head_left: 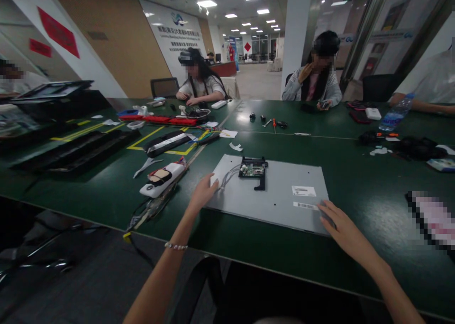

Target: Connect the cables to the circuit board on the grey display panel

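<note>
A flat grey metal panel [284, 210], which looks like the back of a display, lies on the green table in front of me. A small green circuit board [251, 170] sits in a black bracket [262, 181] near its far edge. Thin grey cables [229, 174] run from the board toward the panel's left side. My left hand [204, 191] rests at the left edge, fingers stretched out beside the cables. At the right edge, my right hand [336, 219] touches the panel with its fingers spread, near two white labels [304, 191].
To the left lie a white device with wires [163, 178], a black-and-white part [168, 143] and long black trays [78, 151]. A red-handled screwdriver [274, 124] lies beyond the panel. A bottle [396, 113] stands far right. Other people sit around the table.
</note>
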`<state>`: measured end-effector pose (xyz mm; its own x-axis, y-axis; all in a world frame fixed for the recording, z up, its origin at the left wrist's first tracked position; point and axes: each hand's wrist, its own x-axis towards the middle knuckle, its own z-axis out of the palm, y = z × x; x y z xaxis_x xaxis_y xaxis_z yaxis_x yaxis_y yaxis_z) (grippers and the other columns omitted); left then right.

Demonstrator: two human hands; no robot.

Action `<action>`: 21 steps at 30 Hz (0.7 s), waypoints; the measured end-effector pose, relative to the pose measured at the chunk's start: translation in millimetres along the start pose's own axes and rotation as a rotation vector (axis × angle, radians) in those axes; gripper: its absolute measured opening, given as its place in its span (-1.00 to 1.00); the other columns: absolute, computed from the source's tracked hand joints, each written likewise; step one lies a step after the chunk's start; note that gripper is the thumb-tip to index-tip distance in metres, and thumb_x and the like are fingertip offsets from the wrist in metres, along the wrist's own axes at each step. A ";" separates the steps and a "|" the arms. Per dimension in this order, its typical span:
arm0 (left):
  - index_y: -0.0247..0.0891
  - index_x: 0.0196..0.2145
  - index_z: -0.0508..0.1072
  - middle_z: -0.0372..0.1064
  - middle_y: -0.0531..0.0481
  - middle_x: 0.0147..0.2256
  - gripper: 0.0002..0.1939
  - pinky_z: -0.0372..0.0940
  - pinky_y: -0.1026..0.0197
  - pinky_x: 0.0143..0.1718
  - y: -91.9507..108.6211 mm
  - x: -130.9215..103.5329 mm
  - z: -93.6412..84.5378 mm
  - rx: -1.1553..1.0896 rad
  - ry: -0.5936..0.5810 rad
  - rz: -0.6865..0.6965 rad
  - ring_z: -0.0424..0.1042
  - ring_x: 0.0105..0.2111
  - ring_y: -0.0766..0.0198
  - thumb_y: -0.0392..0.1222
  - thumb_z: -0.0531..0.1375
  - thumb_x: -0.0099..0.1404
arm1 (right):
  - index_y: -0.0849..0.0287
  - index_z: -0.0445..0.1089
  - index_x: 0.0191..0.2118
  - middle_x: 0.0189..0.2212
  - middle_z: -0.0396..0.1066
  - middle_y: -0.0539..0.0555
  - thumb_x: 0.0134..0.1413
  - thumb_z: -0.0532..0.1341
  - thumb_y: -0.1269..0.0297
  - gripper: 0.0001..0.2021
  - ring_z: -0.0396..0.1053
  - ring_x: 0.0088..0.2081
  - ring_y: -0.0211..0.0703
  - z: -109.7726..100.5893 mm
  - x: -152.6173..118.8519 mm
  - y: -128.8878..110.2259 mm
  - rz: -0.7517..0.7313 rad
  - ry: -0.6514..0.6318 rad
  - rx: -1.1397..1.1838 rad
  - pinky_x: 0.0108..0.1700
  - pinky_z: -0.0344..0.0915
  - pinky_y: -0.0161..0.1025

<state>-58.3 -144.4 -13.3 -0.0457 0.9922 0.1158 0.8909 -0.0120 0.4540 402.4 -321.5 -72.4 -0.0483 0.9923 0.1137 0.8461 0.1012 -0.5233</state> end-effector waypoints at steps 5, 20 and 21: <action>-0.26 0.15 0.35 0.35 -0.16 0.14 -0.50 0.27 0.06 0.13 12.2 -22.8 8.2 -0.133 -0.002 -0.009 0.38 0.08 0.05 -0.03 0.09 0.31 | 0.14 0.35 0.16 0.25 0.24 0.18 0.26 -0.03 -0.04 -0.48 0.14 0.29 0.05 -6.0 -16.2 4.7 0.069 0.102 0.114 0.31 0.08 0.09; -0.27 0.17 0.28 0.27 -0.22 0.16 -0.51 0.13 -0.02 0.24 41.2 -61.9 49.5 -0.062 0.075 0.146 0.24 0.20 0.02 -0.10 0.11 0.31 | 0.21 0.26 0.22 0.30 0.13 0.26 0.27 -0.04 -0.02 -0.44 0.08 0.31 0.16 4.8 -50.2 33.2 0.134 0.195 -0.078 0.30 0.07 0.16; -0.26 0.17 0.28 0.26 -0.22 0.17 -0.50 0.13 -0.03 0.25 43.1 -63.8 50.4 -0.064 0.073 0.143 0.23 0.20 0.02 -0.09 0.11 0.30 | 0.20 0.26 0.22 0.30 0.13 0.25 0.27 -0.05 -0.02 -0.45 0.08 0.31 0.16 5.1 -51.1 35.3 0.137 0.199 -0.094 0.29 0.08 0.17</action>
<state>5.8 -202.0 -45.7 0.0444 0.9681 0.2464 0.8600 -0.1626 0.4837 432.0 -368.2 -101.0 0.1679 0.9618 0.2162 0.8834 -0.0495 -0.4659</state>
